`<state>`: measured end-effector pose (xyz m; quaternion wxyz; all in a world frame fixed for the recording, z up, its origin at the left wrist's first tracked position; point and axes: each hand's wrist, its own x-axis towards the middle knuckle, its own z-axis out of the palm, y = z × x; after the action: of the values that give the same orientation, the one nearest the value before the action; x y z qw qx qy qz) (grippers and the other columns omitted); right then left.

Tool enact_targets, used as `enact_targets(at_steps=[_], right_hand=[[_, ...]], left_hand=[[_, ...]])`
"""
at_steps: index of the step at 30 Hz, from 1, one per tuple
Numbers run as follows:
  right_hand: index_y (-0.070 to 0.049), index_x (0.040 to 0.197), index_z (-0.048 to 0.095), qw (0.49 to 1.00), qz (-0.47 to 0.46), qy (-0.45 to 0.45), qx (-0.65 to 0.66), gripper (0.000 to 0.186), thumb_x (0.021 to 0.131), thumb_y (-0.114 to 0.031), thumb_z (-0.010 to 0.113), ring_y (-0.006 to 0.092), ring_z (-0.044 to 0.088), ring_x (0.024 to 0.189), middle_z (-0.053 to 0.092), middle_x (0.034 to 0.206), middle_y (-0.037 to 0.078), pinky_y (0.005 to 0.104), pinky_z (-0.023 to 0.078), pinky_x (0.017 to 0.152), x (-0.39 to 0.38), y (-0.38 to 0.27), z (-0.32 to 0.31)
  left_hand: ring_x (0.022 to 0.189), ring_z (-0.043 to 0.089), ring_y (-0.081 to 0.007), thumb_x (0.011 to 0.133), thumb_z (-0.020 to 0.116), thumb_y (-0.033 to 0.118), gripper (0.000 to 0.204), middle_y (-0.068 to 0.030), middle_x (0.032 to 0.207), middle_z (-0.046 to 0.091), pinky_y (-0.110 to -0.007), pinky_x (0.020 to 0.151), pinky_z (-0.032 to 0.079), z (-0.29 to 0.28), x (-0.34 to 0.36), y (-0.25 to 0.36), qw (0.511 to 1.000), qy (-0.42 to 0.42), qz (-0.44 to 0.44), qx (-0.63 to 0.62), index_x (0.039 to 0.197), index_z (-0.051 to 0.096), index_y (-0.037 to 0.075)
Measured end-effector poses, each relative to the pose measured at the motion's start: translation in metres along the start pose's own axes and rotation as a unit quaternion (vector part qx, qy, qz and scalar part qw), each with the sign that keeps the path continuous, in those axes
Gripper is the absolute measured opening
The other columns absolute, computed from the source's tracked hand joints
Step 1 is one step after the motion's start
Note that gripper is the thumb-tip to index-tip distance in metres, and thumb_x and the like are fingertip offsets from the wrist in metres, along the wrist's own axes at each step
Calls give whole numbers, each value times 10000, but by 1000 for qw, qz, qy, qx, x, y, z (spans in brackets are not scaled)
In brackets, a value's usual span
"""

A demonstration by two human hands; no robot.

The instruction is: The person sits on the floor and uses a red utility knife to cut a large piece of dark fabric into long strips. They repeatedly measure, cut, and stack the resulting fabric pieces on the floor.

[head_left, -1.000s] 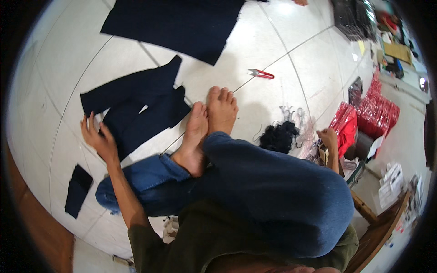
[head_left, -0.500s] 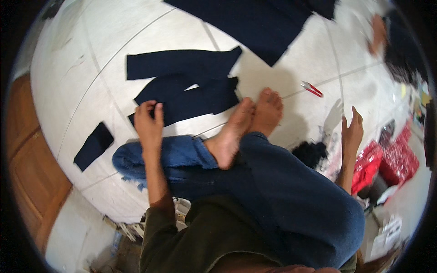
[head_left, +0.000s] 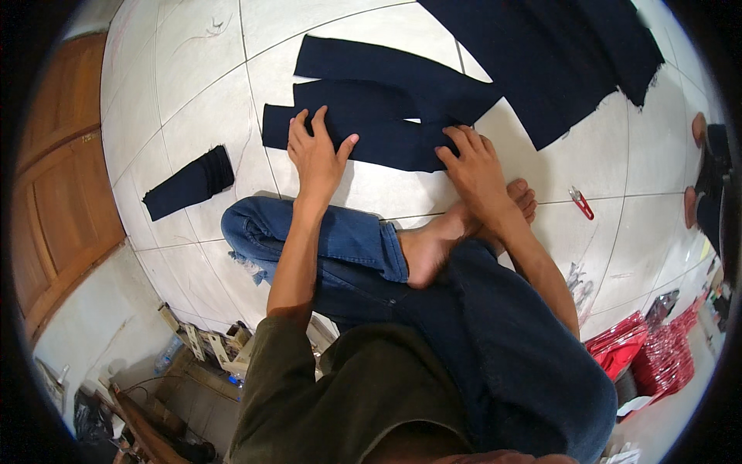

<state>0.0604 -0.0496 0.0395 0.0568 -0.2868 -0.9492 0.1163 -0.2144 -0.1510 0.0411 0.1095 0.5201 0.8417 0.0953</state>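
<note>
Navy-blue fabric pieces (head_left: 371,108) lie flat on the white tiled floor ahead of me, partly overlapping, in long sleeve-like strips. My left hand (head_left: 317,158) rests at the near edge of the lowest strip toward its left end, fingers spread and touching the cloth. At the right end of the same strip is my right hand (head_left: 475,170), its fingers apart and slightly bent, their tips on the fabric. Neither hand grips the cloth visibly. A small folded stack of navy cloth (head_left: 189,184) lies to the left, apart from my hands.
A larger navy cloth (head_left: 549,62) with frayed edges spreads at the far right. Red-handled thread snips (head_left: 581,203) lie on the floor to the right. Shiny red plastic packages (head_left: 653,348) sit at lower right. Another person's foot (head_left: 690,207) shows at the right edge; a wooden door (head_left: 66,193) stands left.
My right hand has come in from the far right onto the fabric's right end. My left hand now lies on the strip's near edge. The whole view has shifted.
</note>
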Motion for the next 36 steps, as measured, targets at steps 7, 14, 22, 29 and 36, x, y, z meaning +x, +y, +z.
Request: enact_targets(at_steps=[7, 14, 22, 29, 36], right_hand=[[-18, 1028, 738, 892, 176, 40, 415, 140, 935, -121, 728, 284, 718, 928, 735, 1001, 147, 352, 559, 819, 0, 42, -26], [-28, 1047, 708, 788, 351, 421, 280, 130, 970, -132, 706, 162, 661, 743, 673, 861, 48, 287, 525, 672, 22, 49, -29], [-31, 1120, 720, 950, 161, 100, 247, 228, 921, -138, 747, 314, 724, 858, 740, 991, 130, 367, 572, 766, -15, 7, -12], [-11, 1270, 649, 939, 245, 175, 168, 370, 960, -202, 717, 316, 696, 929, 698, 1096, 191, 403, 552, 784, 18, 67, -20], [-43, 1111, 602, 949, 259, 110, 141, 459, 821, -280, 866, 348, 619, 996, 591, 1083, 160, 419, 507, 887, 29, 118, -9]], left_hand=[[1527, 91, -533, 945, 685, 510, 877, -335, 1625, 133, -770, 1137, 119, 22, -9, -7, 998, -6, -44, -36, 1590, 281, 74], [1537, 60, -515, 927, 710, 505, 906, -325, 1637, 119, -753, 1149, 44, 26, -7, -10, 996, 22, -48, -73, 1593, 274, 71], [1535, 81, -480, 839, 798, 462, 997, -314, 1632, 153, -676, 1183, 53, 24, -6, -6, 986, 79, -77, -125, 1586, 281, 51], [1175, 509, -388, 929, 724, 274, 545, -177, 1284, 601, -495, 1000, 399, 19, 1, -31, 948, 260, -121, -139, 1384, 558, 23], [1008, 523, -311, 832, 823, 282, 312, -90, 1016, 604, -447, 868, 421, 22, 14, -29, 952, 242, -145, -116, 1085, 726, 128]])
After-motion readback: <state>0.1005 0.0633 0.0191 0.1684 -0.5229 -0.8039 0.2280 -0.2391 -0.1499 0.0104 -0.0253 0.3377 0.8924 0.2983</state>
